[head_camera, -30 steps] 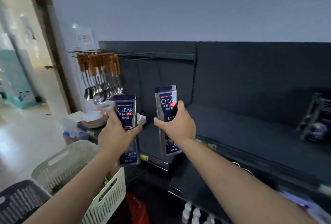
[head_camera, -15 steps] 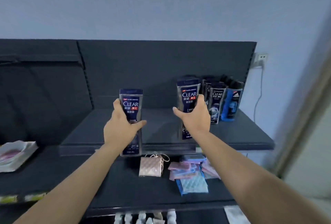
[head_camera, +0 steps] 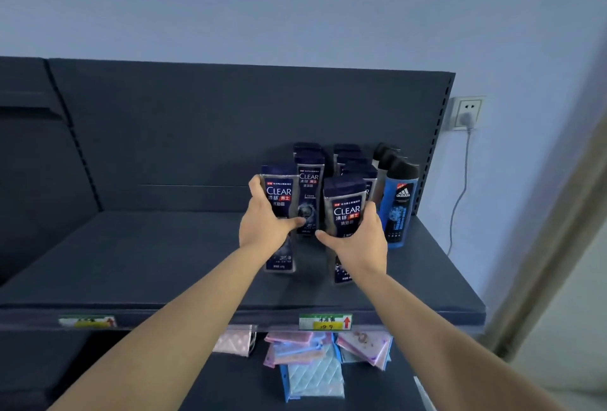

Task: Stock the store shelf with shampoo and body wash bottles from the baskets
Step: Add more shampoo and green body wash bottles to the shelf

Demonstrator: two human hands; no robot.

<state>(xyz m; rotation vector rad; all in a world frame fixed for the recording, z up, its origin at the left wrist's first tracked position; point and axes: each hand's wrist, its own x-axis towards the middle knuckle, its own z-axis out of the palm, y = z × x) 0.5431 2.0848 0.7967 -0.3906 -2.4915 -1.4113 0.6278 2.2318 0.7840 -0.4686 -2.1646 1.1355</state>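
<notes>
A dark grey store shelf (head_camera: 164,266) runs across the scene, with a matching back panel rising behind it. On its right part stand rows of dark CLEAR bottles (head_camera: 308,194), running from near to far, upright and close together. Just right of them, at the shelf's right end, a row of blue Adidas bottles (head_camera: 400,210) with black caps stands upright. The left part of the board is bare. Two price tags (head_camera: 325,322) sit on the near edge. On the lower shelf (head_camera: 164,387) lie pastel quilted cloths (head_camera: 312,374), overlapping.
</notes>
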